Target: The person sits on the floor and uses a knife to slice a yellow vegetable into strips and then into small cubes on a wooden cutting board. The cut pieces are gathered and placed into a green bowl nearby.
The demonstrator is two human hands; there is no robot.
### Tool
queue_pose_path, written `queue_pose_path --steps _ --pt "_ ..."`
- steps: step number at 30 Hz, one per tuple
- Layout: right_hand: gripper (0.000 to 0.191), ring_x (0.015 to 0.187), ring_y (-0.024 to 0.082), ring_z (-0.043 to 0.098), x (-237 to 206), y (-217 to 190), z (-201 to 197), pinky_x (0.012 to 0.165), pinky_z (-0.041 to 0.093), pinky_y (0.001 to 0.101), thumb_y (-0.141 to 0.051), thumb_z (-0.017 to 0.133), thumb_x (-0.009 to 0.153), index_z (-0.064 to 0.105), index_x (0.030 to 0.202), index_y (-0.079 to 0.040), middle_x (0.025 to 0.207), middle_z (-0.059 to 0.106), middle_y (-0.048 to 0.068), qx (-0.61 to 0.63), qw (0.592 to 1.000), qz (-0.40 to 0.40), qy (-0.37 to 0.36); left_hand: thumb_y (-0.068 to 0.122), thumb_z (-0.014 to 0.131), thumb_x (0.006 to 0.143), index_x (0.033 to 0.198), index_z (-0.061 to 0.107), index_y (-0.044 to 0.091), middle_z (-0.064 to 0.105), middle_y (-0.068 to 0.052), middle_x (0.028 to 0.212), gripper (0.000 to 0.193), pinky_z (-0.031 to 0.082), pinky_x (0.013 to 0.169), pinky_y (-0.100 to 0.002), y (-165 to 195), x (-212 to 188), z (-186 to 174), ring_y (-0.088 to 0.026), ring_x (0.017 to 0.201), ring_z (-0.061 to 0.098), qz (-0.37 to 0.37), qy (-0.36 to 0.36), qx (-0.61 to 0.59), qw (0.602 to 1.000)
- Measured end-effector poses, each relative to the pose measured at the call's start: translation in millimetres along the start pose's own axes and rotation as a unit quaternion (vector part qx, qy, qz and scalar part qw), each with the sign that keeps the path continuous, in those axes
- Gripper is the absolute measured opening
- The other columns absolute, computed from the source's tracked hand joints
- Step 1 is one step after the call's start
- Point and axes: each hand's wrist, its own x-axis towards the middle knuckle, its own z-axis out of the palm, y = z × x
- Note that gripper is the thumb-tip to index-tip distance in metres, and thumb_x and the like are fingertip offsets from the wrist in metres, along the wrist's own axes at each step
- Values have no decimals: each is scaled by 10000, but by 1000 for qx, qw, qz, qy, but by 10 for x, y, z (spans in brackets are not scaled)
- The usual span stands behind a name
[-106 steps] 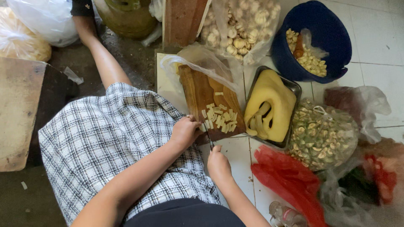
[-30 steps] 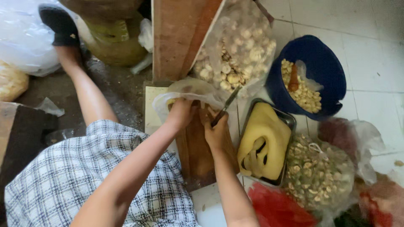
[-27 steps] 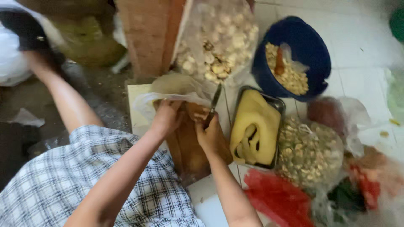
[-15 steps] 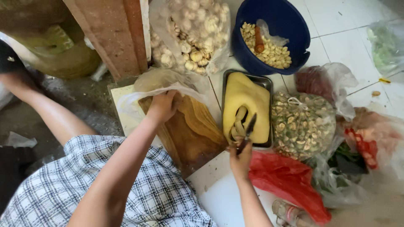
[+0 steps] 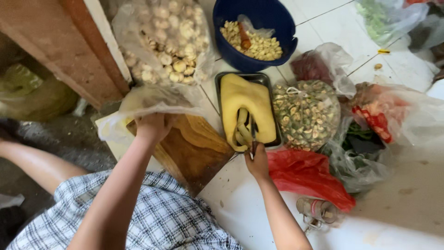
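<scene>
My left hand (image 5: 152, 127) grips the far edge of a wooden cutting board (image 5: 194, 150) where a clear plastic bag (image 5: 152, 104) is pulled over it. My right hand (image 5: 258, 162) holds a knife (image 5: 253, 139) whose blade points into a dark metal tray (image 5: 245, 111). The tray holds a large yellow piece of food and some yellow strips. The board's top is bare wood.
A blue bowl (image 5: 254, 32) of pale peeled pieces stands beyond the tray. A clear bag of white bulbs (image 5: 171, 41) lies at the far left, a bag of sliced greenish pieces (image 5: 305, 113) right of the tray. A red plastic bag (image 5: 305, 176) and more bags lie right. A wooden post (image 5: 69, 51) rises at left.
The chopped pieces that lay on the board are gone from it. My right hand moved with the knife from the board's far edge over to the tray. My left hand stays at the bag.
</scene>
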Motion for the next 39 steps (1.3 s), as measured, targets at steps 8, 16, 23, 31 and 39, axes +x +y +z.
queue_pose_path --steps 8,16,23,31,39 --pt "535 1020 445 636 752 -268 16 890 516 507 -244 866 777 556 1124 19 1061 648 267 -65 988 66 -124 97 686 873 1084 769 82 702 -140 1275 227 420 1083 -547 431 -734 183 -359 1214 652 158 93 -253 950" --pt "579 1140 465 591 622 -567 204 974 503 488 -92 799 671 532 1168 39 1196 599 287 -191 973 65 -113 -26 661 829 1106 713 39 684 -130 1227 290 525 920 -405 620 -1399 386 -341 1103 652 140 69 -362 919" --pt "425 836 393 691 667 -173 -40 784 561 458 -75 864 721 559 1010 -11 860 665 150 -15 992 123 -16 -23 629 840 1162 702 69 699 -95 1165 343 545 908 -364 582 -1471 409 -292 1055 690 51 26 -387 920" --pt "319 851 190 690 306 -289 -444 831 621 394 67 709 876 477 977 -127 896 602 32 555 813 164 -55 85 685 865 1366 568 45 594 -194 1365 515 411 1093 -419 819 -1413 374 -358 1298 550 118 128 -375 911" --pt "278 1020 201 709 -257 -741 214 989 605 411 53 707 894 497 989 -102 1011 655 49 698 631 295 -166 233 708 933 1425 545 90 657 -193 1273 537 487 1003 -415 716 -1472 391 -347 1186 619 76 43 -431 898"
